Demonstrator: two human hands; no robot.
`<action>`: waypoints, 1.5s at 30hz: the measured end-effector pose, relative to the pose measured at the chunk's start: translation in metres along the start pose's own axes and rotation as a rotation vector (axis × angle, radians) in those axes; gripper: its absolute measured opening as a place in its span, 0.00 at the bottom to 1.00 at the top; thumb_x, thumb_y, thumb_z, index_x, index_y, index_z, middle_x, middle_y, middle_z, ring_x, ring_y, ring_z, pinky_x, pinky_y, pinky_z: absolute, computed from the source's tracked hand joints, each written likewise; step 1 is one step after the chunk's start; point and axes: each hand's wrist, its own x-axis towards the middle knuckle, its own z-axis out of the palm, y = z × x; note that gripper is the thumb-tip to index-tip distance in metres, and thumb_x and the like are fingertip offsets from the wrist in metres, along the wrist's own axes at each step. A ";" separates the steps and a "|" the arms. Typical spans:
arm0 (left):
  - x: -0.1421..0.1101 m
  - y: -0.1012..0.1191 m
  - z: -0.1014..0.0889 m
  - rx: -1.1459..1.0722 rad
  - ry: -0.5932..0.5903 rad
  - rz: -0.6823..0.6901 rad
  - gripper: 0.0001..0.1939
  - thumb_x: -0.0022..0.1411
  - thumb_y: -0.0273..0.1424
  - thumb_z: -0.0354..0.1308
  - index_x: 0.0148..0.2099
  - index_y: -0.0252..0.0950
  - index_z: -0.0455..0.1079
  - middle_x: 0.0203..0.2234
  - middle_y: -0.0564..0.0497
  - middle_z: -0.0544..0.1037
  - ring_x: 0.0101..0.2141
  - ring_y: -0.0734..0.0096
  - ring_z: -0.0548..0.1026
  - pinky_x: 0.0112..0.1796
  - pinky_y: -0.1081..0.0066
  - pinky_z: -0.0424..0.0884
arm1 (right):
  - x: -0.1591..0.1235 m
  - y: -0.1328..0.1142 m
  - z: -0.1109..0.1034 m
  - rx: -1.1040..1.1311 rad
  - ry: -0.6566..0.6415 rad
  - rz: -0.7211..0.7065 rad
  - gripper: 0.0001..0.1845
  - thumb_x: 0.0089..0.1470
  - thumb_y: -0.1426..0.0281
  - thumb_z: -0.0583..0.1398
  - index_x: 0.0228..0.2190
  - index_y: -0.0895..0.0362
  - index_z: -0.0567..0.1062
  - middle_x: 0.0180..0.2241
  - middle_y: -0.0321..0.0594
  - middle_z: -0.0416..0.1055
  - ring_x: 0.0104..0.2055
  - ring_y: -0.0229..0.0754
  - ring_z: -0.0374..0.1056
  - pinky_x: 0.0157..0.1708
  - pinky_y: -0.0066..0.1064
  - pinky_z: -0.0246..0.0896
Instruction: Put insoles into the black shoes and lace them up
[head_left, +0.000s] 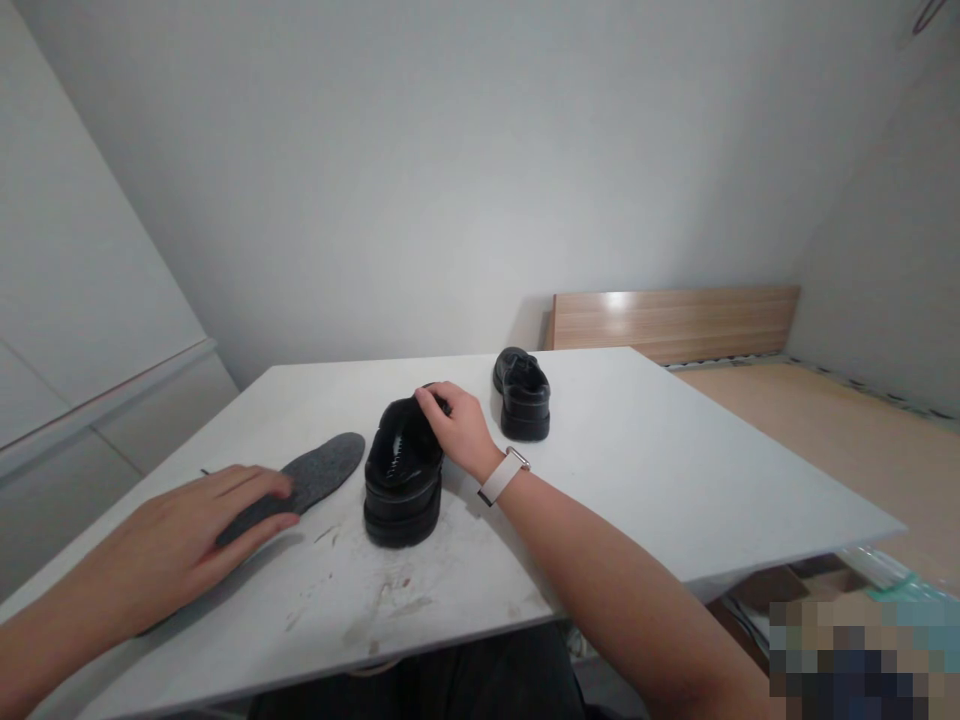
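A black shoe (403, 500) stands on the white table with its heel toward me and its opening showing a shiny dark inside. My right hand (459, 425), with a pale watch strap at the wrist, grips the shoe's upper near the front of the opening. On the left lies a flat grey insole (330, 468), its far rounded end uncovered. My left hand (217, 520) is over the insole's middle, thumb and fingers apart; whether it presses on the insole I cannot tell. The second black shoe (525, 405) stands farther back to the right, heel toward me.
Brownish scuffs and dirt mark the white table (615, 480) near its front edge. A wooden headboard (675, 322) and a tan bed surface (780, 410) are beyond it at the right. Plastic-wrapped items (885, 575) lie below the table's right corner.
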 end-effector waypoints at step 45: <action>0.085 -0.086 0.020 -0.288 0.261 -0.259 0.11 0.68 0.39 0.54 0.42 0.35 0.64 0.57 0.51 0.69 0.60 0.57 0.65 0.62 0.46 0.62 | 0.020 0.009 -0.082 -1.142 -0.115 0.323 0.09 0.59 0.71 0.59 0.34 0.64 0.78 0.37 0.57 0.79 0.41 0.51 0.76 0.50 0.45 0.55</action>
